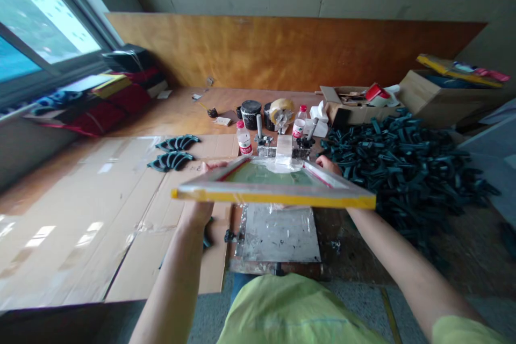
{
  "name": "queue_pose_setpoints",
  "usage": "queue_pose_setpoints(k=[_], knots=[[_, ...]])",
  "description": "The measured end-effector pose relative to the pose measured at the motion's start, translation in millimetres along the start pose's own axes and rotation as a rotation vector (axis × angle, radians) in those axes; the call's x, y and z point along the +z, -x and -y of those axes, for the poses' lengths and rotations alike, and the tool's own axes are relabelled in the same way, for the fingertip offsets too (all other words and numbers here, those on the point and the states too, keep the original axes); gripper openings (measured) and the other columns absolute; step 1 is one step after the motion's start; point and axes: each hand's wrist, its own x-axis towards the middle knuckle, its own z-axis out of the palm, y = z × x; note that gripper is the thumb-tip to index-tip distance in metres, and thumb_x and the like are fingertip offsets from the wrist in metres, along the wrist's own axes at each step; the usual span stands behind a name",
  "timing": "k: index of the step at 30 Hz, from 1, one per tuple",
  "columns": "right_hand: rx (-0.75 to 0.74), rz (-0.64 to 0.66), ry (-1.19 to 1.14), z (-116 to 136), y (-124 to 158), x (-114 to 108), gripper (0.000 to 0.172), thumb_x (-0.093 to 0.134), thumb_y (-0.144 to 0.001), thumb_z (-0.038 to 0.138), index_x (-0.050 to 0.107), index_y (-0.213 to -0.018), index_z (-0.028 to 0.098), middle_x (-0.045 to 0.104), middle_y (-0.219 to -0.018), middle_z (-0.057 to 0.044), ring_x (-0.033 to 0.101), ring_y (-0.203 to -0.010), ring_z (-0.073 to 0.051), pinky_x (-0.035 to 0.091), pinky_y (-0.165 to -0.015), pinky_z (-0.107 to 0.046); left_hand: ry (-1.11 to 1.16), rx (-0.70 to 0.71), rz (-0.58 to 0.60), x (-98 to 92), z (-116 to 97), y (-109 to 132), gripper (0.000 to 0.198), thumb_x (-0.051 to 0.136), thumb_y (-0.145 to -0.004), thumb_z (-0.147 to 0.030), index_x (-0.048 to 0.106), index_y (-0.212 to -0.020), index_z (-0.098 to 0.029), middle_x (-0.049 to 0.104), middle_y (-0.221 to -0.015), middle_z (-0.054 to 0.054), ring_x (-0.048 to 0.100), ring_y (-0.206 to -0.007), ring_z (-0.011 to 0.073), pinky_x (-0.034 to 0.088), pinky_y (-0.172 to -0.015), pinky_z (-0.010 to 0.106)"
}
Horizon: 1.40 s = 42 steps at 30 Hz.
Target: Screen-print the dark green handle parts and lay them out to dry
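Observation:
A screen-printing frame, with a yellow strip along its near edge and a greenish mesh, is tilted up above a metal base plate. My left hand grips its left side, partly hidden behind the rail. On the opposite side, my right hand is closed around the right rail, most of its fingers covered. The far end of the frame meets a clamp with upright posts. Dark curved plastic parts lie in two rows on the cardboard beyond my left hand.
A large heap of dark plastic parts lies at the right. Behind the clamp stand a black tub, a tape roll and red-capped bottles. Cardboard boxes sit at the back right, and a wooden board stands along the wall.

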Motion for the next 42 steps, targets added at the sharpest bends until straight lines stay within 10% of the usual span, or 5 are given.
queue_pose_setpoints(k=[7,13,17,30,42], knots=[[-0.291,0.255,-0.094,10,69,48,0.025,0.076,-0.078,0.022,0.067,-0.101,0.019,0.069,-0.100,-0.006,0.061,-0.096,-0.021,0.048,-0.086,-0.034,0.118,0.049,-0.050,31.8,-20,-28,0.048,0.049,-0.086,-0.064,0.061,-0.101,-0.020,0.070,-0.079,0.002,0.066,-0.070,0.0130,0.051,-0.057,0.021],[-0.309,0.165,-0.137,49,93,42,0.005,0.061,-0.090,0.019,0.064,-0.094,0.016,0.064,-0.095,-0.007,0.056,-0.095,-0.021,0.046,-0.085,-0.035,-0.009,-0.624,0.216,45.9,67,61,0.054,0.060,-0.084,-0.058,0.061,-0.116,-0.015,0.073,-0.102,0.015,0.072,-0.078,0.0220,0.055,-0.053,0.028],[-0.660,0.199,-0.128,84,130,39,0.018,0.050,-0.097,0.021,0.065,-0.107,0.017,0.064,-0.092,-0.005,0.055,-0.094,-0.020,0.044,-0.088,-0.034,0.165,-0.736,0.041,49.0,108,106,0.036,0.055,-0.091,-0.046,0.060,-0.111,-0.017,0.073,-0.105,0.013,0.073,-0.086,0.0221,0.058,-0.060,0.029],[0.156,0.458,0.357,-106,87,13,0.023,0.063,-0.086,0.016,0.062,-0.109,0.012,0.066,-0.102,-0.013,0.064,-0.092,-0.023,0.044,-0.073,-0.029,-0.087,-0.658,-0.910,-136.7,173,161,0.045,0.026,-0.100,-0.039,0.051,-0.127,-0.013,0.071,-0.111,0.018,0.071,-0.063,0.0151,0.057,-0.057,0.026],[0.023,0.364,0.592,-145,113,52,0.014,0.055,-0.088,0.019,0.067,-0.094,0.014,0.067,-0.096,-0.013,0.061,-0.096,-0.026,0.041,-0.068,-0.031,-0.374,-0.865,-0.833,-167.7,168,148,0.044,0.042,-0.090,-0.048,0.064,-0.074,-0.013,0.065,-0.055,0.011,0.066,-0.050,0.0218,0.055,-0.047,0.031]])
